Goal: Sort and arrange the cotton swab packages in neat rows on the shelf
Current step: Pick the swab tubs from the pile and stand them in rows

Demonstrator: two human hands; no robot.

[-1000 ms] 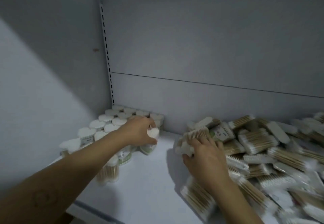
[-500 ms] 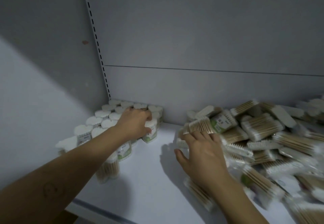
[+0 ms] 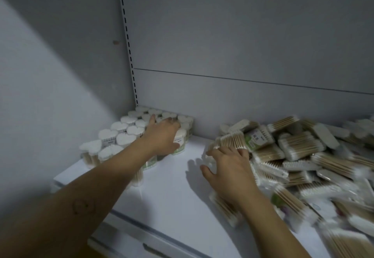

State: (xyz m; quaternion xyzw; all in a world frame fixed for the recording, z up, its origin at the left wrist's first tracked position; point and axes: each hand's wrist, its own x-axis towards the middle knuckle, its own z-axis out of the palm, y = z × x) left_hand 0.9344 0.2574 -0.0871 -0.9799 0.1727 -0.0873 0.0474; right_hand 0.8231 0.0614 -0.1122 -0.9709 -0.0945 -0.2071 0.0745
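White shelf (image 3: 172,193), grey back panel (image 3: 242,55), dim lighting. Fingers (image 3: 153,118) of the left hand (image 3: 163,136) lie spread and fairly straight across the tops of the upright heart-shaped swab packages (image 3: 123,128), which stand in close rows in the rear left corner. Fingers (image 3: 240,150) of the right hand (image 3: 228,168) are splayed apart, tips resting on the loose pile of flat swab packages (image 3: 303,156) heaped over the shelf's right side; nothing is gripped.
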